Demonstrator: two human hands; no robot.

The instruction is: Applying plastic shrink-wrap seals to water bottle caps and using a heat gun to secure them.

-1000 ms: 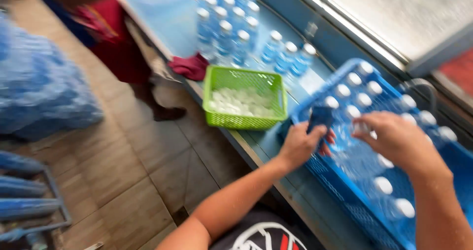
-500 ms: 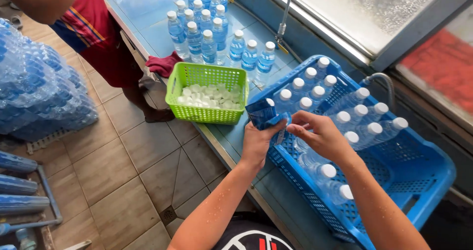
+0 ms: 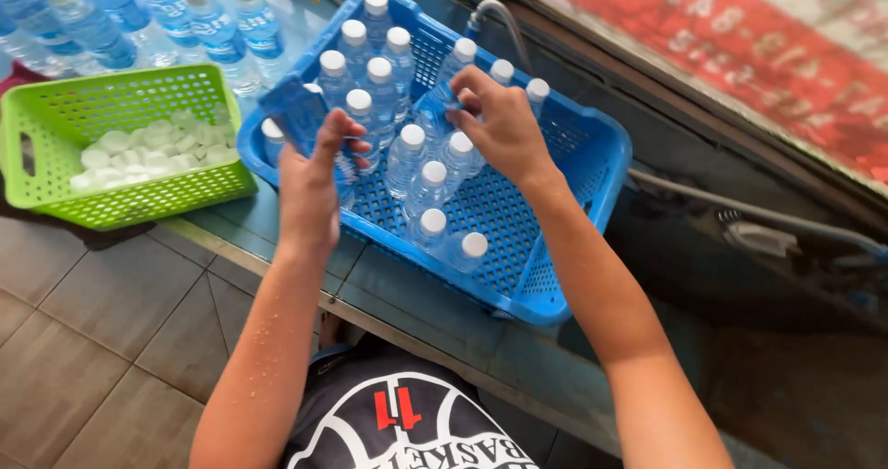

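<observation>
Left hand (image 3: 310, 187) clamps a stack of small blue plastic labels (image 3: 298, 116) over the blue plastic crate's (image 3: 573, 219) left rim; right hand (image 3: 504, 127) closes on a clear white-capped water bottle (image 3: 442, 99) standing inside. A green basket of white caps (image 3: 55, 117) sits left on the table (image 3: 435, 312).

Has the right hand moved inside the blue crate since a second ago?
Yes. The right hand now grips a bottle near the blue crate far wall; earlier it hovered nearer the crate's middle, closer to the person.
</observation>
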